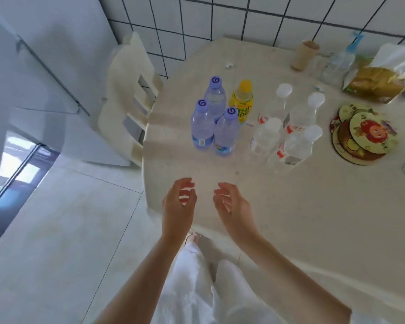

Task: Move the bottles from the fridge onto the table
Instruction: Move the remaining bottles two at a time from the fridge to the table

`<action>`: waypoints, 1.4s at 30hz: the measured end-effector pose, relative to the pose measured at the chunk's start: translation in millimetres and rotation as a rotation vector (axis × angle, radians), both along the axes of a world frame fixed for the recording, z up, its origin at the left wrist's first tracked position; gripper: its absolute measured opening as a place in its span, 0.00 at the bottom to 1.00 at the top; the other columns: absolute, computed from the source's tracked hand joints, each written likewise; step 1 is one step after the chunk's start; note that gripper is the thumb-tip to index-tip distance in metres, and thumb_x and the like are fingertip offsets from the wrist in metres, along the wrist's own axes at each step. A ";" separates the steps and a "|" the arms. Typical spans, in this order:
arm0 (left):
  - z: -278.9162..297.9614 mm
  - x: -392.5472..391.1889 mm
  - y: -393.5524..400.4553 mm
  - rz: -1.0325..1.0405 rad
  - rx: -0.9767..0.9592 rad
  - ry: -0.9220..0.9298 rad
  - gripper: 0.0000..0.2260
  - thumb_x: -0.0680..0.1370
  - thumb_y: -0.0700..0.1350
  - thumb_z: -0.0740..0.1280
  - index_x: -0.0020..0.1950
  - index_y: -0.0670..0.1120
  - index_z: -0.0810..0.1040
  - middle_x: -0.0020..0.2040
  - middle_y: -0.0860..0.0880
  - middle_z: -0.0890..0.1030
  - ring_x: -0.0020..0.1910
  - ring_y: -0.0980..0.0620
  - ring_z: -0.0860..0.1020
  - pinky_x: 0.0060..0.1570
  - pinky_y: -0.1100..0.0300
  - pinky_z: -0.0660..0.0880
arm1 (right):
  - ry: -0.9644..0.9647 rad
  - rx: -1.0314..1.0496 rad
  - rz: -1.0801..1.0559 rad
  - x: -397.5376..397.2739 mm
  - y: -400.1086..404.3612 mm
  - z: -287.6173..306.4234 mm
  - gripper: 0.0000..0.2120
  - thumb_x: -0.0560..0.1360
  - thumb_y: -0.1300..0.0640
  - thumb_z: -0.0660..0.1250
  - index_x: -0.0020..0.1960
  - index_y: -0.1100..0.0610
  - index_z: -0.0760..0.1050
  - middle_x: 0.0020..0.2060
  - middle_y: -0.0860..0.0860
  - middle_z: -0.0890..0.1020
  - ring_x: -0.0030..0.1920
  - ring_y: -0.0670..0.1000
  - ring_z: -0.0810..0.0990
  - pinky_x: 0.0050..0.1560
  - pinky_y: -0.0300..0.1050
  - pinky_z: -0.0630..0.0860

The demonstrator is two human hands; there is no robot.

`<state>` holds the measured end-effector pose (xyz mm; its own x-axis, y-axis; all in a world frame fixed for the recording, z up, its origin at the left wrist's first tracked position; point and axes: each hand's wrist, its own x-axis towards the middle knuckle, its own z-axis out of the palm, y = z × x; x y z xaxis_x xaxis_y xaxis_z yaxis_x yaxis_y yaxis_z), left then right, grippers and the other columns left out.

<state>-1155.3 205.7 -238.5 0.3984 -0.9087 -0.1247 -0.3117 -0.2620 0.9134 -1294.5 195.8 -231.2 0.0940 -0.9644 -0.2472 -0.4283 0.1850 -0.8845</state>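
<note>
Both hands empty, fingers loosely curled: left hand (179,202), right hand (229,203). Bottles stand beyond them on desk (313,206): purple-capped trio (212,122), yellow bottle (241,101), clear group (290,127), clustered upright, likely for room.

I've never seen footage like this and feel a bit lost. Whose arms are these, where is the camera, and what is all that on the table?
There is no machine here: a person wears a camera on the head, looking down. The left hand and right hand hang loosely curled over the table, holding nothing. On it stand three purple-capped bottles, a yellow bottle and four clear white-capped bottles. Further right lie round coasters and a snack bag. A chair stands at the table's left.
</note>
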 end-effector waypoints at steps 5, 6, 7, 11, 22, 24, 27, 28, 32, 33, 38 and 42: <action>26.8 -0.1 88.3 0.140 -0.020 -0.015 0.12 0.76 0.35 0.67 0.54 0.51 0.78 0.43 0.56 0.84 0.41 0.59 0.81 0.41 0.73 0.74 | -0.001 0.108 0.174 1.6 44.2 25.2 0.12 0.78 0.55 0.64 0.61 0.54 0.73 0.50 0.45 0.80 0.49 0.37 0.78 0.49 0.25 0.71; 30.8 1.7 103.6 0.180 -0.029 -0.016 0.13 0.76 0.34 0.67 0.53 0.51 0.78 0.42 0.56 0.84 0.41 0.59 0.81 0.42 0.73 0.73 | -0.005 0.118 0.203 5.0 52.2 28.6 0.11 0.78 0.55 0.65 0.60 0.55 0.73 0.48 0.44 0.80 0.47 0.36 0.78 0.46 0.24 0.71; 34.8 5.4 121.2 0.228 -0.039 -0.018 0.13 0.75 0.33 0.67 0.53 0.50 0.78 0.42 0.56 0.84 0.41 0.59 0.81 0.42 0.73 0.74 | -0.005 0.121 0.239 10.4 62.0 31.5 0.11 0.77 0.56 0.65 0.59 0.55 0.74 0.48 0.44 0.80 0.47 0.36 0.78 0.45 0.23 0.70; 40.0 27.9 185.7 0.394 -0.050 -0.055 0.13 0.76 0.34 0.66 0.53 0.50 0.78 0.41 0.57 0.84 0.41 0.58 0.82 0.42 0.68 0.76 | -0.013 0.137 0.380 38.2 105.1 42.1 0.09 0.77 0.54 0.65 0.57 0.51 0.74 0.50 0.45 0.81 0.49 0.37 0.78 0.45 0.24 0.71; 28.0 121.5 362.6 0.720 0.063 -0.035 0.10 0.77 0.39 0.67 0.54 0.52 0.78 0.40 0.56 0.84 0.39 0.58 0.83 0.41 0.66 0.77 | 0.112 0.143 0.822 155.2 228.4 35.8 0.10 0.78 0.53 0.64 0.59 0.51 0.73 0.49 0.41 0.79 0.53 0.39 0.77 0.58 0.40 0.76; 26.4 147.9 401.6 0.780 0.081 -0.032 0.09 0.77 0.39 0.67 0.53 0.51 0.78 0.40 0.57 0.83 0.38 0.58 0.82 0.40 0.66 0.77 | 0.128 0.160 0.883 190.5 256.7 34.3 0.10 0.78 0.53 0.64 0.59 0.51 0.73 0.50 0.42 0.79 0.54 0.39 0.77 0.58 0.40 0.75; 21.7 187.4 456.8 0.831 0.124 -0.041 0.09 0.77 0.39 0.67 0.53 0.52 0.78 0.39 0.57 0.83 0.38 0.59 0.82 0.40 0.65 0.77 | 0.144 0.178 0.962 238.7 297.9 33.0 0.10 0.78 0.53 0.64 0.59 0.51 0.73 0.51 0.42 0.80 0.54 0.39 0.77 0.57 0.39 0.75; 20.5 201.9 474.4 0.841 0.133 -0.048 0.09 0.77 0.38 0.67 0.52 0.52 0.78 0.39 0.58 0.83 0.38 0.60 0.82 0.40 0.65 0.78 | 0.151 0.180 0.993 253.6 311.3 31.9 0.10 0.78 0.53 0.64 0.59 0.51 0.73 0.51 0.43 0.80 0.53 0.39 0.78 0.57 0.39 0.75; 22.2 269.4 531.8 0.887 0.160 -0.052 0.10 0.77 0.37 0.66 0.50 0.53 0.78 0.37 0.60 0.83 0.39 0.60 0.82 0.41 0.63 0.78 | 0.166 0.164 1.048 315.8 352.9 33.2 0.09 0.78 0.52 0.64 0.58 0.49 0.73 0.50 0.41 0.80 0.53 0.36 0.78 0.55 0.36 0.74; 23.4 281.2 537.3 0.898 0.163 -0.032 0.10 0.77 0.37 0.66 0.50 0.52 0.78 0.38 0.60 0.83 0.39 0.60 0.82 0.42 0.62 0.78 | 0.166 0.152 1.050 325.2 355.7 34.1 0.10 0.77 0.52 0.64 0.58 0.49 0.73 0.50 0.41 0.81 0.53 0.36 0.78 0.54 0.35 0.74; 21.9 347.4 555.9 0.848 0.189 0.029 0.08 0.77 0.37 0.66 0.50 0.50 0.79 0.40 0.56 0.84 0.41 0.59 0.83 0.45 0.59 0.79 | 0.183 0.105 1.087 386.8 371.0 39.4 0.11 0.77 0.52 0.64 0.60 0.49 0.73 0.50 0.42 0.80 0.55 0.39 0.77 0.54 0.34 0.71; 20.2 389.8 536.8 0.700 0.214 0.057 0.07 0.77 0.39 0.67 0.50 0.52 0.79 0.43 0.59 0.84 0.44 0.62 0.81 0.45 0.67 0.77 | 0.179 0.091 1.051 430.6 359.7 40.5 0.11 0.77 0.52 0.64 0.59 0.49 0.72 0.50 0.41 0.80 0.55 0.38 0.77 0.54 0.33 0.70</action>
